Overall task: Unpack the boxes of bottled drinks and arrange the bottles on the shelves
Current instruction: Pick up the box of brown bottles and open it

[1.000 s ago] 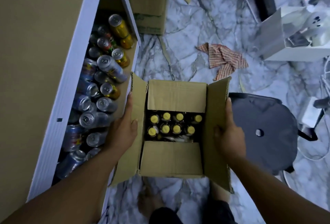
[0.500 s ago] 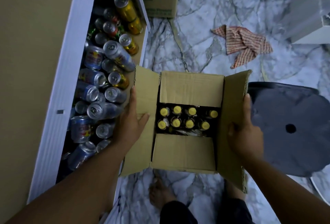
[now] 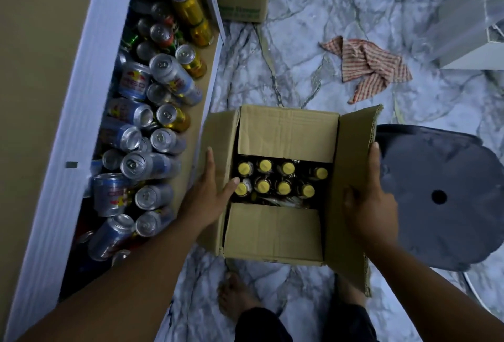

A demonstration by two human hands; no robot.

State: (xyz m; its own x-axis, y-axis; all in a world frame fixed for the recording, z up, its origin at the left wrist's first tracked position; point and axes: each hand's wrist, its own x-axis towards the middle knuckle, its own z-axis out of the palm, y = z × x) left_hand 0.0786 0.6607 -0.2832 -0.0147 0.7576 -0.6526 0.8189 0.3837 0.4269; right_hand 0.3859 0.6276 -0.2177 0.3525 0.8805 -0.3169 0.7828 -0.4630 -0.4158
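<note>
Box (image 3: 272, 232) is held between both hands, flaps open, with yellow-capped bottles (image 3: 283, 187) upright inside. Left hand (image 3: 210, 194) lies flat on the box's left flap, fingers straight. Right hand (image 3: 368, 205) pinches the right flap, thumb inside. Shelf (image 3: 71, 128) is just left of the box. Likely heavy and possibly glass: support the box bottom, pull bottles by the neck.

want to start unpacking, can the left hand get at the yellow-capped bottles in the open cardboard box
Probably yes. The left hand lies on the left flap of the brown cardboard box, thumb beside the yellow-capped bottles; the flaps are open and nothing covers those caps.
</note>
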